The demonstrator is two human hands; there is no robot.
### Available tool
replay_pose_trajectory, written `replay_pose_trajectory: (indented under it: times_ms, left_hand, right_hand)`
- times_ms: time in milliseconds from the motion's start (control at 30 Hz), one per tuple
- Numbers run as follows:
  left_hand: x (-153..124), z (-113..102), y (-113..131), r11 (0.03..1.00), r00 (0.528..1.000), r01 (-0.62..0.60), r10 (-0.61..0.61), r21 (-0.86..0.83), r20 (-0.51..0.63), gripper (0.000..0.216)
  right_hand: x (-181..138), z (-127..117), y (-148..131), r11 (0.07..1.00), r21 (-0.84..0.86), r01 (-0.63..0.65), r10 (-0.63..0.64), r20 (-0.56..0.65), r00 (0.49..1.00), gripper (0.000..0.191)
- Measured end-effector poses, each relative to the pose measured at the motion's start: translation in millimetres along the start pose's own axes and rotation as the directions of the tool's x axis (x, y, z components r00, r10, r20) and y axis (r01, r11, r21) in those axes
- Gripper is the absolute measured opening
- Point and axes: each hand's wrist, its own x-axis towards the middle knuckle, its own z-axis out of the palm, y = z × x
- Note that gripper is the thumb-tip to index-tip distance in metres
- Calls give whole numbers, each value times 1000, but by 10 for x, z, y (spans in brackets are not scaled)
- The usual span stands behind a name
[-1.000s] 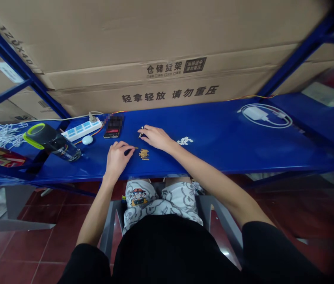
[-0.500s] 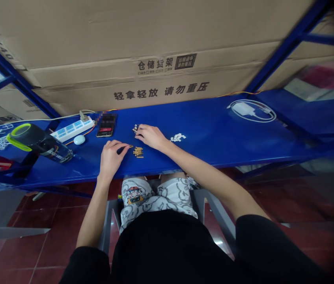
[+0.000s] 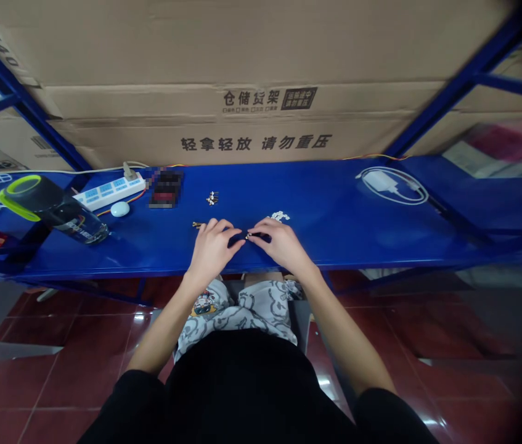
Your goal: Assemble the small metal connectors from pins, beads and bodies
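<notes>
My left hand (image 3: pixel 214 250) and my right hand (image 3: pixel 283 245) meet fingertip to fingertip above the front of the blue shelf top (image 3: pixel 353 216). Both are closed in a pinch. A tiny brass-and-dark piece (image 3: pixel 247 236) shows between them; its exact kind is too small to make out. Brass-coloured small rods (image 3: pixel 198 225) poke out behind my left hand, which hides most of their pile. Just beyond my right fingers is a heap of small white pieces (image 3: pixel 280 216). Farther back sits a cluster of small metallic-and-white parts (image 3: pixel 212 198), touched by neither hand.
On the left stand a dark bottle with a green loop (image 3: pixel 64 213), a white power strip (image 3: pixel 110 192), a pale rounded object (image 3: pixel 120 209) and a blurred-out phone (image 3: pixel 165 188). A white charger with coiled cable (image 3: pixel 383 182) lies right. Large cardboard (image 3: pixel 261 61) backs the shelf.
My right hand has left the metallic-and-white cluster and come forward and right. My left hand has moved right, over the brass rods, and the two hands' fingertips now meet.
</notes>
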Motion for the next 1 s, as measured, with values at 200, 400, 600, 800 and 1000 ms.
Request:
replay_pose_trajectory:
  times_ms: [200, 400, 600, 800, 1000]
  left_hand:
    - [15, 126, -14, 1000, 1000, 17, -17, -15, 1, 15]
    - [9, 149, -24, 997, 1000, 7, -7, -75, -3, 13]
    - [1, 121, -18, 990, 1000, 23, -23, -139, 3, 10]
    - [-1, 115, -11, 980, 1000, 26, -27, -198, -2, 8]
    - [-4, 120, 4, 982, 1000, 20, -23, -186, -16, 8]
  right_hand:
    - [-18, 30, -34, 998, 64, 11, -11, -2, 1000, 16]
    - [-19, 0, -59, 995, 96, 26, -29, 31, 999, 20]
    - [-11, -34, -86, 994, 108, 20, -23, 27, 999, 28]
    - [-1, -20, -78, 991, 130, 31, -32, 9, 999, 29]
    - [-9, -14, -80, 981, 167, 94, -99, 24, 995, 29]
